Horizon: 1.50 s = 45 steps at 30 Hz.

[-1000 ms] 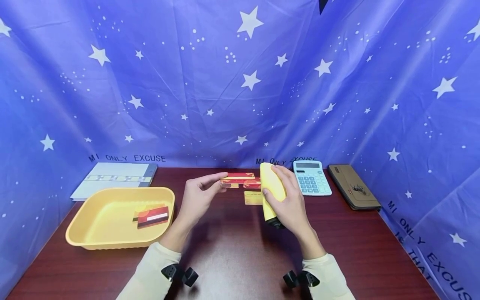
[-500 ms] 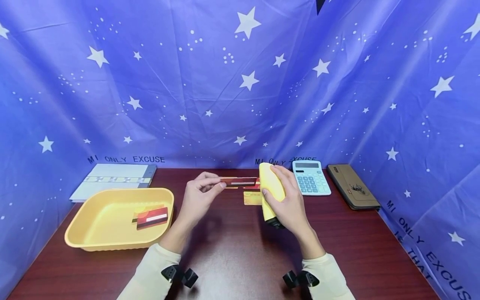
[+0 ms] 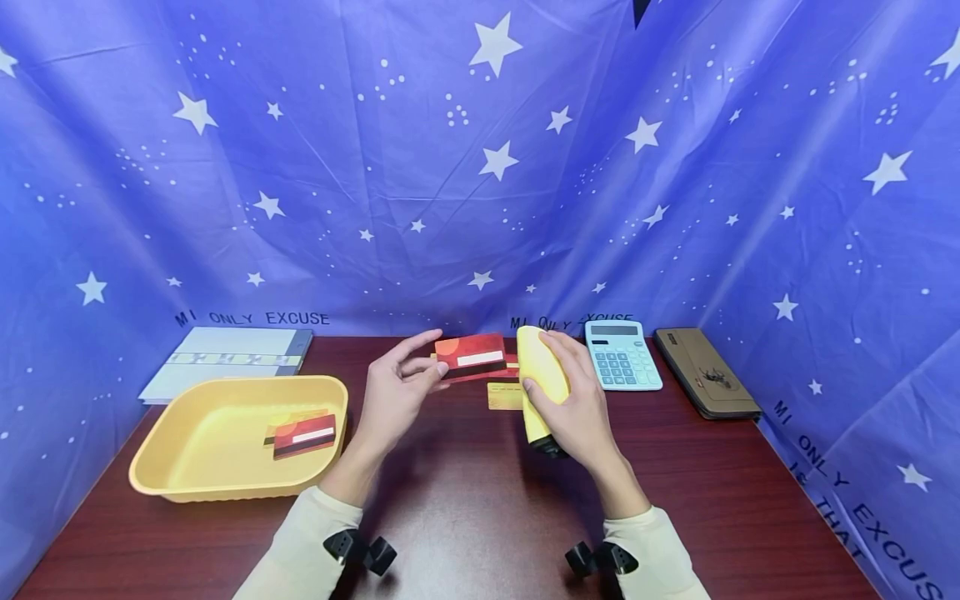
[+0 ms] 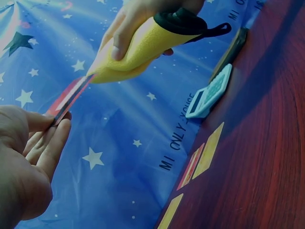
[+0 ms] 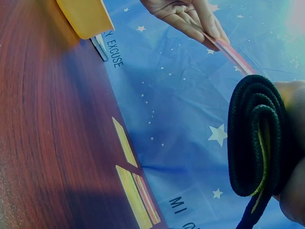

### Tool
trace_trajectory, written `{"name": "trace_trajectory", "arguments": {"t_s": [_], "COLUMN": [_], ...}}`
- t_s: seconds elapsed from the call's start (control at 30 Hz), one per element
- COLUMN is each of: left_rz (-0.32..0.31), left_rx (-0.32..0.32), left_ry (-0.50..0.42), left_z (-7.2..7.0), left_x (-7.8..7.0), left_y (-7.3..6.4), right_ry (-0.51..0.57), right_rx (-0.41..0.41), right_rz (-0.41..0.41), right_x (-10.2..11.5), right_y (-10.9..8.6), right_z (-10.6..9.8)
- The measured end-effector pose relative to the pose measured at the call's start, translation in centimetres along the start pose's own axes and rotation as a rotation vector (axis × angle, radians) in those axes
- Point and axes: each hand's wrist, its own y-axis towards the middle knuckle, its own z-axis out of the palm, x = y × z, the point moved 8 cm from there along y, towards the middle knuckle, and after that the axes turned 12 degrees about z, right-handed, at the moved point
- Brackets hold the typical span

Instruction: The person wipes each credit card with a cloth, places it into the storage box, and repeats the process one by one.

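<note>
— What does the person's left hand (image 3: pixel 397 392) do?

— It pinches a red card (image 3: pixel 471 358) at the left edge. This card is in the air, above the far part of the tabletop (image 3: pixel 465 500).

— And the right hand (image 3: pixel 581 392)?

— It is curled around a yellow roll (image 3: pixel 536 358). The card's right end is just beside this roll; if they touch, I cannot tell.

— What lies below them?

— At least 2 yellow cards (image 5: pixel 125 143), flat, near the tabletop's far edge.

— And to the sides?

— At left is a yellow basin (image 3: pixel 210 458), with another red card (image 3: pixel 303 442) inside. At far right are 1 calculator (image 3: pixel 624 358) and 1 brown pouch (image 3: pixel 705 375).
</note>
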Motion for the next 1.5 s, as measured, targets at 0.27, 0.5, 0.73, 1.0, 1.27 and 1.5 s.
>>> {"name": "trace_trajectory", "arguments": {"t_s": [0.27, 0.5, 0.73, 1.0, 1.27, 1.5], "left_rz": [-0.007, -0.038, -0.027, -0.042, -0.046, -0.067], "left_rx": [0.028, 0.05, 0.059, 0.069, 0.072, 0.05], "left_ry": [0.019, 0.035, 0.044, 0.017, -0.012, -0.026], "left_z": [0.2, 0.4, 0.5, 0.9, 1.1, 1.4], "left_x": [0.4, 0.8, 1.0, 1.4, 1.5, 1.5], "left_y": [-0.1, -0.2, -0.3, -0.4, -0.5, -0.8], "right_ry": [-0.005, 0.0, -0.023, -0.044, -0.043, -0.038], "right_rx": [-0.006, 0.011, 0.023, 0.036, 0.037, 0.05], "right_rz": [-0.005, -0.002, -0.015, -0.014, -0.033, -0.036], "right_x": [0.1, 0.1, 0.4, 0.6, 0.8, 1.2], "right_y": [-0.1, -0.2, -0.5, -0.7, -0.9, -1.1], "right_z": [0.0, 0.4, 1.0, 1.3, 1.7, 2.1]}}
